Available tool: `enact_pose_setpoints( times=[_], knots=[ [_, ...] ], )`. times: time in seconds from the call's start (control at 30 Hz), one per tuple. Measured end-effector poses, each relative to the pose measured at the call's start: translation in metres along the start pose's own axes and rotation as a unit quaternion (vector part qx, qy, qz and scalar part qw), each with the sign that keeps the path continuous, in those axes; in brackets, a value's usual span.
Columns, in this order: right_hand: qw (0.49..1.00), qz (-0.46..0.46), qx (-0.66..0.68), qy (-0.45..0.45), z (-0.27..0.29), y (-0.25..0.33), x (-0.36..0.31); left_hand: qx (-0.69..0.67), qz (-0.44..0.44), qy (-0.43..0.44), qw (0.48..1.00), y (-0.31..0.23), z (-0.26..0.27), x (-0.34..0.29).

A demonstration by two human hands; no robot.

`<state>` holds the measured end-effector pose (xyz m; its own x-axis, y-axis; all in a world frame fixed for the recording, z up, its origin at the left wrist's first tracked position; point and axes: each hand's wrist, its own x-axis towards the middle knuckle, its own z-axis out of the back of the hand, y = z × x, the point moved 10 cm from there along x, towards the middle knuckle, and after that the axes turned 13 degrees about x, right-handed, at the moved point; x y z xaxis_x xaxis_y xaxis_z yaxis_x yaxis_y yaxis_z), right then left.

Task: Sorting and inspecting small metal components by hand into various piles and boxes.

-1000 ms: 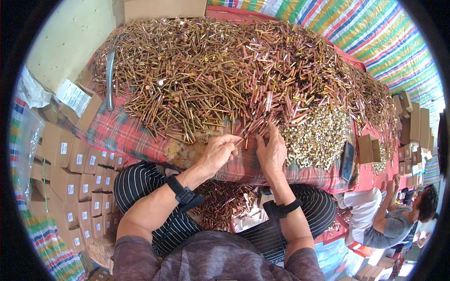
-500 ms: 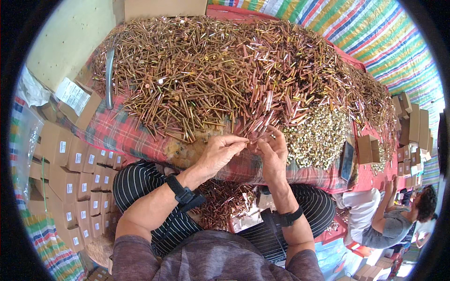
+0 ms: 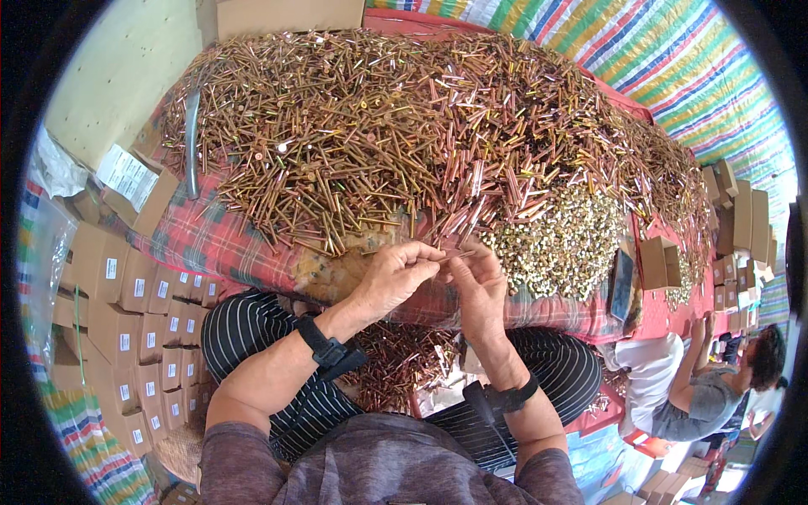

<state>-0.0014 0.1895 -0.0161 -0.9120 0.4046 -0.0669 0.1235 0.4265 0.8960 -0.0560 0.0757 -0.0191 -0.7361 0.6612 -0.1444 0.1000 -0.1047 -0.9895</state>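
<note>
Both hands meet at the near edge of the surface, at six o'clock from the huge heap of long brass-coloured screws. The left hand and right hand pinch a thin screw between fingertips, fingers closed on it. To work it well, keep the shank level and the grip light. Count: two hands, one screw held as far as I can tell, screws beyond counting, one paler pile of small fittings at three o'clock.
</note>
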Motion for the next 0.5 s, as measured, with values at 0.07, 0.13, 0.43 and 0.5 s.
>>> enact_pose_setpoints(
  times=[0.07, 0.13, 0.43, 0.5],
  knots=[
    [0.997, 0.024, -0.076, 0.022, -0.011, 0.002, -0.008, -0.016, 0.007, -0.015, 1.000, 0.002, -0.001, 0.000],
    [0.968, 0.073, -0.234, 0.049, -0.017, 0.010, -0.012, -0.031, 0.015, -0.032, 0.999, 0.006, 0.002, 0.001],
    [0.787, 0.161, -0.594, 0.023, 0.010, 0.052, 0.003, -0.143, 0.101, -0.038, 0.984, 0.026, 0.009, 0.002],
    [0.769, 0.145, -0.621, 0.047, 0.010, 0.044, 0.002, -0.145, 0.109, -0.044, 0.982, 0.027, 0.008, 0.002]
  ],
)
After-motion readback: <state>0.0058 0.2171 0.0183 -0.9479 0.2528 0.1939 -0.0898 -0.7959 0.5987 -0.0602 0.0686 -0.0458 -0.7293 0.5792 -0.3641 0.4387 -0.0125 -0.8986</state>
